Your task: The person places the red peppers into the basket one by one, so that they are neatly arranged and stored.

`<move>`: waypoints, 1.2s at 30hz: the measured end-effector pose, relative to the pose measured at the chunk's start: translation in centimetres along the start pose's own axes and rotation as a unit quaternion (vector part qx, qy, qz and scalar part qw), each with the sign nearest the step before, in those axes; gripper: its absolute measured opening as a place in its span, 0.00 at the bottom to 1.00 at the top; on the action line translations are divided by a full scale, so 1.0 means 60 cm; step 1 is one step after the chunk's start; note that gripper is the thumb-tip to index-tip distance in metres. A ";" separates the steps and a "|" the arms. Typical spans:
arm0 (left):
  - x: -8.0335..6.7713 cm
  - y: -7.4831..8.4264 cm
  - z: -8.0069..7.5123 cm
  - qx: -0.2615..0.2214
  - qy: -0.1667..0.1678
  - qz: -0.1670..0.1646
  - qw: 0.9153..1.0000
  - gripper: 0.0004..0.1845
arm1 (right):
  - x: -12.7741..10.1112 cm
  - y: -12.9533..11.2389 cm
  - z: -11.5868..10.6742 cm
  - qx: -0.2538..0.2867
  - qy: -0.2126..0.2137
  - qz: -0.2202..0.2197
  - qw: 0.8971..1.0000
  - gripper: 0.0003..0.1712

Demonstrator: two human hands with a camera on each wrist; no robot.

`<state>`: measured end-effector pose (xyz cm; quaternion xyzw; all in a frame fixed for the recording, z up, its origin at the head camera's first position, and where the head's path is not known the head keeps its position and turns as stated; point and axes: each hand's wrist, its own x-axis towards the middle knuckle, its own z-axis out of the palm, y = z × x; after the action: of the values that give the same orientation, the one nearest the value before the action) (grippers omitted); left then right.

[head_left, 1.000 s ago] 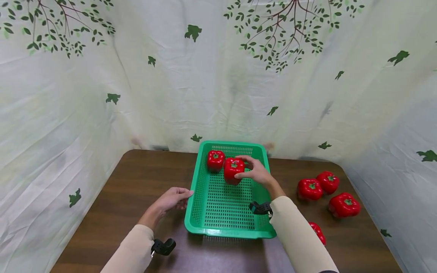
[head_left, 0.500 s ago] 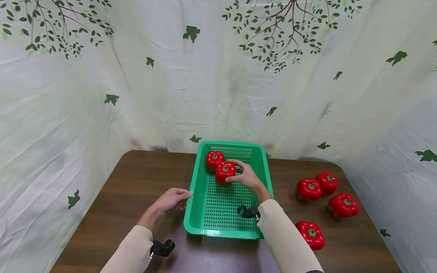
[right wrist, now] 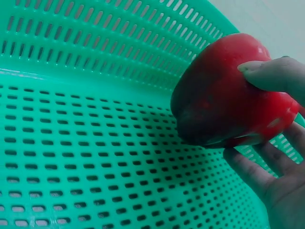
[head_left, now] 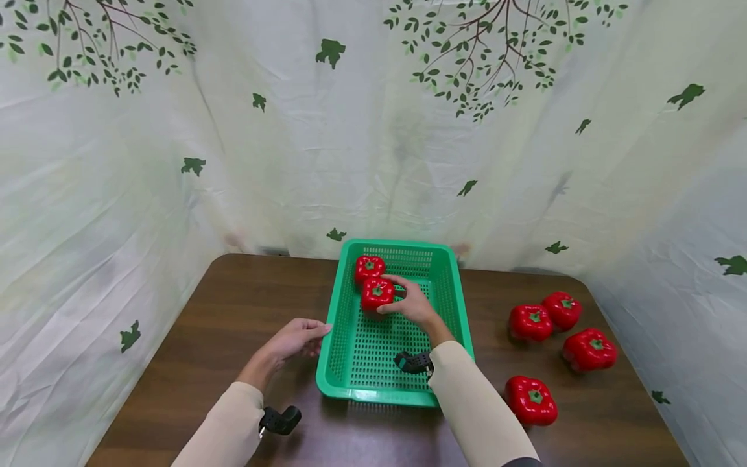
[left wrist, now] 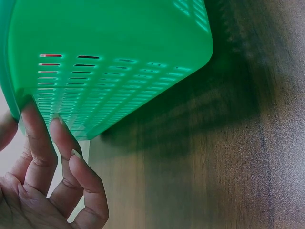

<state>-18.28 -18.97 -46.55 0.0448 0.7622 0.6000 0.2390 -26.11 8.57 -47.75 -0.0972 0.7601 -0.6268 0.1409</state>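
My right hand (head_left: pixel 412 305) grips a red bell pepper (head_left: pixel 377 294) inside the green plastic basket (head_left: pixel 397 393), thumb on one side and fingers on the other. In the right wrist view the held pepper (right wrist: pixel 224 90) is tilted close over the slotted basket floor (right wrist: pixel 86 157). Another red bell pepper (head_left: pixel 369 267) sits just behind it in the basket's far left corner. My left hand (head_left: pixel 296 340) pinches the basket's left rim. Its thumb and forefinger meet at the rim in the left wrist view, while the other fingers (left wrist: pixel 88 179) curl beside the slotted wall (left wrist: pixel 119 57).
To the right of the basket, several red bell peppers (head_left: pixel 530 322) lie on the brown wooden table (head_left: pixel 268 285), one of them (head_left: pixel 531 400) nearer the front. A pale leaf-patterned curtain (head_left: pixel 292 162) hangs behind the table and along both sides.
My right hand has carried the bell pepper left and slightly nearer, to just in front of the other one in the basket. The left hand has stayed at the rim.
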 end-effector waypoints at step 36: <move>0.005 -0.010 -0.004 0.010 0.004 0.004 1.000 0.19 | 0.017 0.016 0.039 -0.021 0.017 0.021 0.999 0.41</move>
<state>-18.53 -19.22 -47.15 0.0481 0.7688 0.5935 0.2332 -26.28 6.25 -49.17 -0.0731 0.7771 -0.6094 0.1394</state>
